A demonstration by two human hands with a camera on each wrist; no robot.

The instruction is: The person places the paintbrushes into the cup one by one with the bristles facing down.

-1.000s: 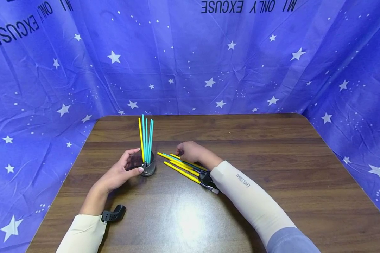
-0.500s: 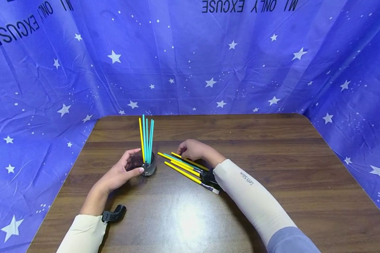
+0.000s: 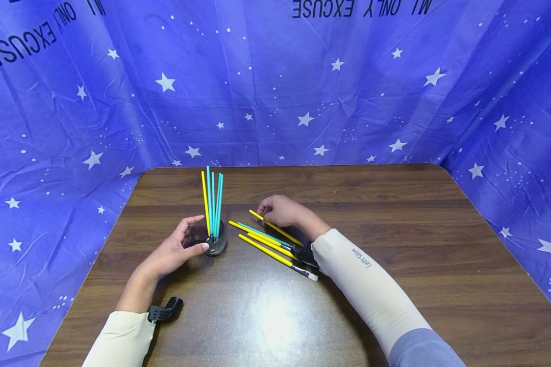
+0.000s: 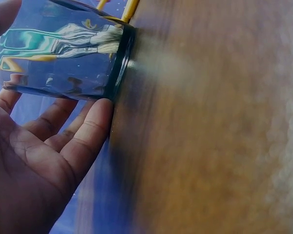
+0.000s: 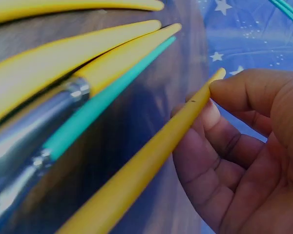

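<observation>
In the head view my left hand holds a clear glass, thumb in front and fingers on its far side. Several teal paintbrushes and a yellow paintbrush stand in it, handles up. The left wrist view shows their pale bristles near the glass base. My right hand pinches another yellow paintbrush near the tip of its handle, between thumb and fingers. That brush slants, and its bristle end is hidden behind the wrist. Beside it, more yellow brushes and a teal brush lie on the table.
The brown wooden table extends past the hands on all sides. Blue curtains with white stars hang behind and beside it. A black wrist mount sticks out from the left wrist, and another lies low over the brushes.
My right hand has moved slightly up and right, lifting a yellow paintbrush's handle tip away from the pile. The left hand and the glass have stayed put.
</observation>
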